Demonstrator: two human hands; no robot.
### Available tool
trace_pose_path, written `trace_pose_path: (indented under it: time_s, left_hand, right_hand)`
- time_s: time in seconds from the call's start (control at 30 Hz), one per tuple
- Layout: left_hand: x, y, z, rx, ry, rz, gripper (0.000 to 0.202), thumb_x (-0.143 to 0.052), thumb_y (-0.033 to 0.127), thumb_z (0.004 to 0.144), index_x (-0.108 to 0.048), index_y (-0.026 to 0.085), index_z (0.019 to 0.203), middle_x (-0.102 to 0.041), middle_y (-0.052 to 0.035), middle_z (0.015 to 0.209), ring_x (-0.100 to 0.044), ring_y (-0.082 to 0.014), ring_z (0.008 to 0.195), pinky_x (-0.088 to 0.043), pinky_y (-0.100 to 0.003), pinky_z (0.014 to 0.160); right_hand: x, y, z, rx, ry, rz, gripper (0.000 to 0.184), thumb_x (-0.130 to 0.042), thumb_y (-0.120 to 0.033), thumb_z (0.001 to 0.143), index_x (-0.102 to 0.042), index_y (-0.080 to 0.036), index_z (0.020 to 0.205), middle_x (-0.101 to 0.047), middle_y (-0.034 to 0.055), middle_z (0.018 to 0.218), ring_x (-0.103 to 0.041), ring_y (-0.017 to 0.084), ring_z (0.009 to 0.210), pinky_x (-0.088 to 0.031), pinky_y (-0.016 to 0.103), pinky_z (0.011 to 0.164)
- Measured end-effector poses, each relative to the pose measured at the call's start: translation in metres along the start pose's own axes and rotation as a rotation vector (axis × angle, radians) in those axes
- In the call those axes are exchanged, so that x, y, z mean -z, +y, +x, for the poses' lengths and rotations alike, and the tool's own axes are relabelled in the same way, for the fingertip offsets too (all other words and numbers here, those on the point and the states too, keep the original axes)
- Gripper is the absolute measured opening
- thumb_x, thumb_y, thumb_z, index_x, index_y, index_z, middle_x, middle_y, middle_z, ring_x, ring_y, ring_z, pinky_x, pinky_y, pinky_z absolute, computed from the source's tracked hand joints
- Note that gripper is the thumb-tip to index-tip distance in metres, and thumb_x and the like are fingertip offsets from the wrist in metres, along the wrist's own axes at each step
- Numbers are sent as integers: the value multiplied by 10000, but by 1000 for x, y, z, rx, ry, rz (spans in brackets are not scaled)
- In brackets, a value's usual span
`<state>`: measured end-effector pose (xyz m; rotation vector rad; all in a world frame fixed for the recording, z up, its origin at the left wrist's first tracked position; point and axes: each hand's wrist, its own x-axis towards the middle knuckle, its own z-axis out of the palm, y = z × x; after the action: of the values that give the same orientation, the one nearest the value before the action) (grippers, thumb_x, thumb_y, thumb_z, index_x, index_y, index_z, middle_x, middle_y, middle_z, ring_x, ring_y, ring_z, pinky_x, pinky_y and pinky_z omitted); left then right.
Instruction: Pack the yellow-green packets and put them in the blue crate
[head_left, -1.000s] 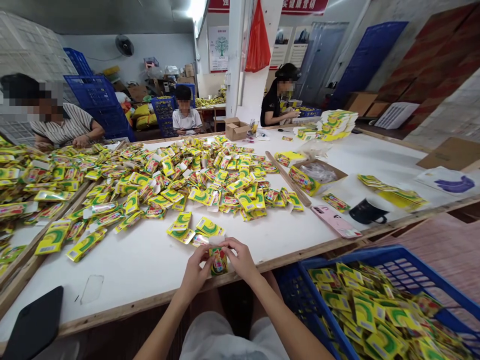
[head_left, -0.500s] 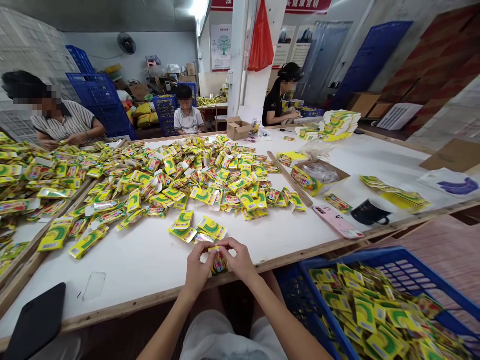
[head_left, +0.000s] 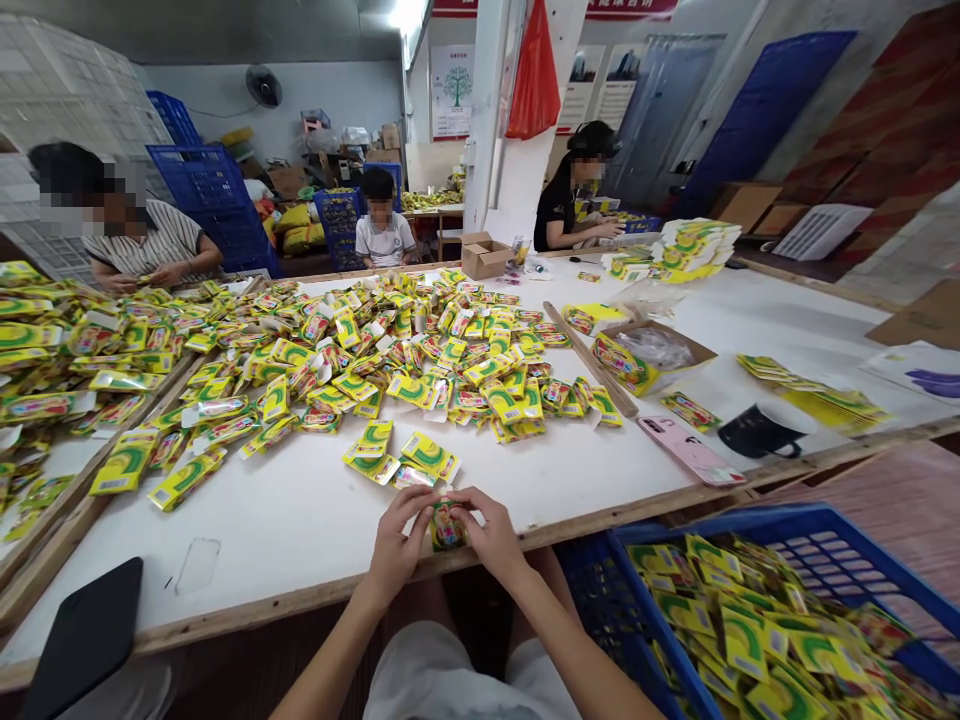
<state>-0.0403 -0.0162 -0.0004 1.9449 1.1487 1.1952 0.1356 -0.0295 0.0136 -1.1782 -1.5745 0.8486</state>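
Left hand (head_left: 400, 535) and right hand (head_left: 491, 530) both pinch a small yellow-green-red cardboard packet (head_left: 448, 530). A blue plastic basket (head_left: 660, 625) stands near right.

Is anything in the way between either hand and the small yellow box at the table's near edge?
Nothing visible: the left hand and right hand both already have fingers on the small box. The nearest loose boxes lie just beyond the hands.
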Motion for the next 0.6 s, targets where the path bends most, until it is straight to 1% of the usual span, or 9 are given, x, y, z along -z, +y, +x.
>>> trace_pose_path:
  time_s: [0.07,0.17,0.23,0.27,0.3,0.33,0.4,0.5,0.6]
  left_hand:
    - [11,-5,9,-79,-68,157,381,-440,149,873,-538,237,1230,-590,-98,1238,-513,-243,1194,-410,-451,1004]
    - [26,-15,29,-173,-217,386,594,-470,48,775,-405,228,1336,-540,-96,1322,-395,-264,1309,-179,-556,1116]
    - [30,-19,42,-211,-316,470,649,-494,30,722,-395,234,1330,-563,-92,1294,-395,-270,1310,-27,-585,1128]
    - [29,-21,46,-218,-342,489,648,-506,37,712,-399,238,1318,-581,-92,1265,-429,-271,1284,2,-586,1126]
    - [26,-21,49,-216,-358,497,634,-518,52,711,-402,241,1306,-598,-90,1228,-477,-268,1238,-5,-582,1126]
    - [22,-21,50,-210,-363,496,614,-531,75,715,-406,240,1293,-611,-87,1191,-522,-264,1184,-39,-576,1126]
    - [13,-20,50,-188,-355,484,585,-564,130,721,-408,233,1276,-605,-90,1158,-554,-267,1119,-154,-559,1108]
    - [2,-18,47,-145,-343,483,587,-599,153,705,-415,224,1258,-571,-112,1190,-513,-302,1148,-285,-535,1038]
    - [-2,-15,45,-106,-321,464,564,-609,130,688,-431,216,1216,-583,-98,1135,-517,-303,1127,-254,-555,1039]
  right_hand:
    - [34,-7,-9,15,121,-161,206,-470,-307,882,-641,-226,963,-683,55,948,-629,205,898,-509,328,797]
    - [122,-17,-32,28,386,-607,259,-435,-357,879,-633,-216,968,-666,88,938,-611,243,875,-477,398,816]
    - [179,-21,-50,20,534,-935,305,-427,-410,854,-654,-207,854,-653,118,853,-599,291,830,-450,471,810]
    - [200,-22,-59,12,576,-1015,333,-420,-437,848,-654,-201,834,-649,129,841,-596,302,822,-446,485,809]
    - [211,-23,-66,-7,600,-1049,353,-415,-458,844,-651,-196,826,-648,135,836,-596,308,817,-448,488,803]
    - [213,-23,-70,-36,604,-1025,363,-414,-471,844,-646,-192,842,-652,135,849,-601,303,818,-459,476,795]
    - [190,-20,-73,-114,557,-859,354,-430,-475,846,-635,-190,891,-670,119,879,-621,275,806,-492,424,760]
    - [113,-11,-58,-186,402,-511,292,-479,-444,842,-631,-204,909,-694,88,885,-648,231,764,-522,348,705]
    - [36,-3,-35,-194,225,-226,200,-503,-375,847,-618,-220,898,-693,72,878,-651,215,774,-527,327,719]
